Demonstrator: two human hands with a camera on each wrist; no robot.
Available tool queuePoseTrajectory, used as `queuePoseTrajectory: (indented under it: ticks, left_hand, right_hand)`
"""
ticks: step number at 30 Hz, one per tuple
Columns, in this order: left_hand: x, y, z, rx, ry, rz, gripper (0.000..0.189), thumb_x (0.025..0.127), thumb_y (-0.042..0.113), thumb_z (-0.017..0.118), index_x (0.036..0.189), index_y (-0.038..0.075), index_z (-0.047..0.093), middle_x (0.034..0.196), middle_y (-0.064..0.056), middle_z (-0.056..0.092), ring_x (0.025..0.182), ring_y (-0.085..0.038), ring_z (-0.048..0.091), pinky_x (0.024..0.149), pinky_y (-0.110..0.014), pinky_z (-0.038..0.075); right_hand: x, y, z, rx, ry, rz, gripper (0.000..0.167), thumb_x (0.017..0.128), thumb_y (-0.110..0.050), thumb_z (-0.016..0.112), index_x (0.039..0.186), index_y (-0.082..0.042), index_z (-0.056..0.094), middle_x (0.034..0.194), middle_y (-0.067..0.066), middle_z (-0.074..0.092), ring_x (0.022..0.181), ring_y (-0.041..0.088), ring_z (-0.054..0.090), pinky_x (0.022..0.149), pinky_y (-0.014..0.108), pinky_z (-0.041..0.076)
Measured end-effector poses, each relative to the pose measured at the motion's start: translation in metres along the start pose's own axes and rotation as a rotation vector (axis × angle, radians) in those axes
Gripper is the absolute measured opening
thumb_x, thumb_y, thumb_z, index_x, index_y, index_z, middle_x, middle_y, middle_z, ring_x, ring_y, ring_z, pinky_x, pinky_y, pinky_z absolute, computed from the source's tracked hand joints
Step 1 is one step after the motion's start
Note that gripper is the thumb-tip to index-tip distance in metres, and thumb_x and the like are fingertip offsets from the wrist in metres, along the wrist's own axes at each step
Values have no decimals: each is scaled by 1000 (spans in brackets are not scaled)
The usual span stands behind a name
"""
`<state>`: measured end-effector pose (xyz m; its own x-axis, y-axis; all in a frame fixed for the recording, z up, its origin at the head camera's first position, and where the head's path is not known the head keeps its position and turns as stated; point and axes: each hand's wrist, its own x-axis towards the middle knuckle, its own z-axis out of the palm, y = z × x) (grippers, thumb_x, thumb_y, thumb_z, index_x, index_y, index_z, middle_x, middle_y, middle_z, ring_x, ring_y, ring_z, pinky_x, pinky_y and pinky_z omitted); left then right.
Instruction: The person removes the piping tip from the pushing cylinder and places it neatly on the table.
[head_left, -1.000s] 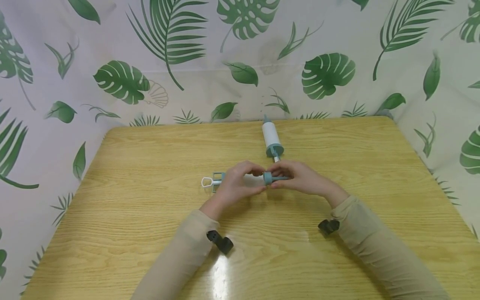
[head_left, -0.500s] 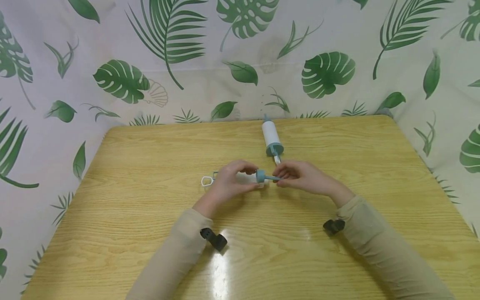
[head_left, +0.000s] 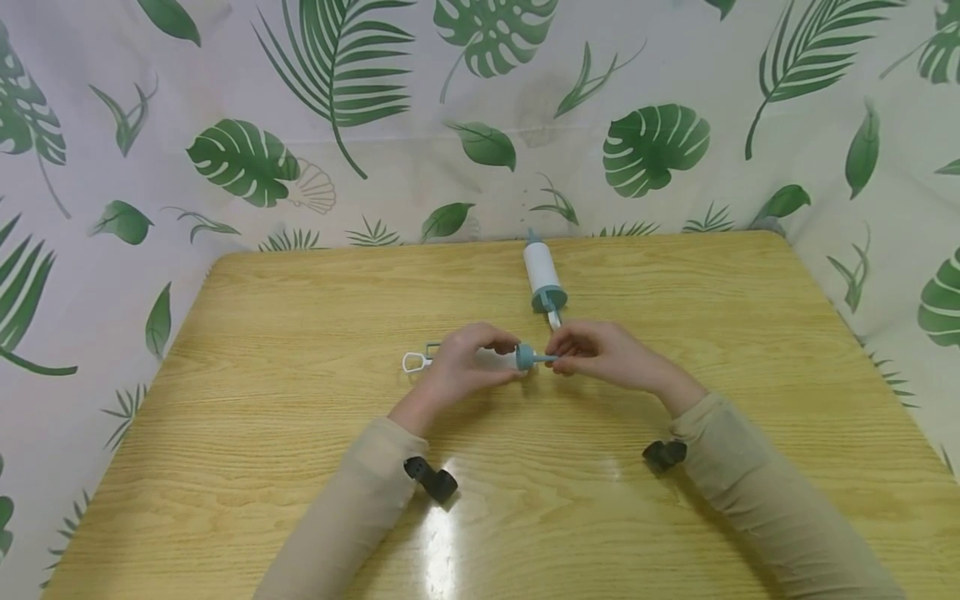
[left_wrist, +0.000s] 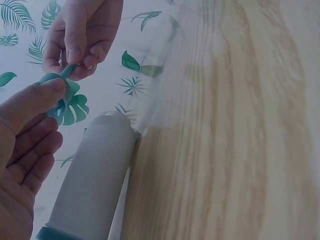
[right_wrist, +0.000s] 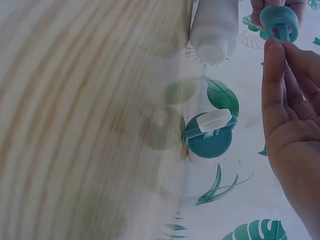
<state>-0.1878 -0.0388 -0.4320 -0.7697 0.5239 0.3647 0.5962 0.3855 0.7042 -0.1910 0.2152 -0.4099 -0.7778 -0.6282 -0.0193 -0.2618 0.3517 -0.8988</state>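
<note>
Left hand: I pinch the cap between thumb and fingers.
Right hand: I pinch the tip of its stem.
Cap: between my two hands, stem towards the right.
Near tube: lying just past my left hand, partly hidden by it.
Far tube: beyond my right hand, handle towards me.
Counter: under both tubes.
</note>
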Motion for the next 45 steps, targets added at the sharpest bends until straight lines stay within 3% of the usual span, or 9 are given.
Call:
queuePoseTrajectory:
  ticks: [5, 17, 28, 34, 38, 45]
  left_hand:
    - [0, -1, 3, -2, 9, 31, 35, 74, 14, 83, 106, 5, 70, 97, -3, 68, 89, -13, 61, 82, -34, 52]
    - [1, 1, 6, 13, 49, 92, 33, 74, 14, 83, 104, 6, 72, 94, -2, 69, 86, -12, 61, 79, -21, 48]
    - [1, 1, 7, 23, 42, 69, 35, 74, 13, 83, 106, 5, 72, 93, -2, 69, 84, -12, 61, 77, -27, 52]
    - [2, 2, 8, 20, 50, 75, 35, 73, 14, 83, 105, 4, 72, 92, -4, 69, 83, -14, 63, 76, -28, 53]
    - [2, 2, 10, 7, 50, 72, 36, 73, 14, 83, 106, 4, 72, 93, -5, 69, 84, -14, 63, 76, -30, 53]
    - [2, 4, 11, -55, 57, -14, 35, 75, 14, 82, 106, 5, 70, 90, -2, 68, 83, -12, 61, 77, -36, 53]
  right_hand:
    - [1, -1, 1, -6, 2, -4, 16, 91, -5, 64, 107, -2, 62, 98, 13, 66, 90, 23, 66, 77, 33, 55]
    - [3, -4, 4, -5, -8, -11, 17, 91, -4, 63, 108, -1, 61, 99, 11, 65, 91, 23, 65, 78, 33, 55]
    - [5, -4, 5, -18, -4, -24, 26, 90, -2, 64, 115, 0, 56, 97, 11, 66, 90, 22, 65, 77, 32, 55]
    - [5, -6, 6, -87, 28, -19, 36, 85, -13, 73, 117, -4, 59, 96, 5, 67, 91, 19, 64, 78, 30, 54]
    - [6, -6, 6, -123, 46, -29, 34, 84, -14, 74, 114, -6, 62, 95, 3, 67, 89, 18, 64, 78, 30, 54]
    - [6, -6, 7, -140, 66, -31, 31, 85, -11, 73, 112, -5, 61, 94, 3, 66, 86, 18, 64, 77, 29, 54]
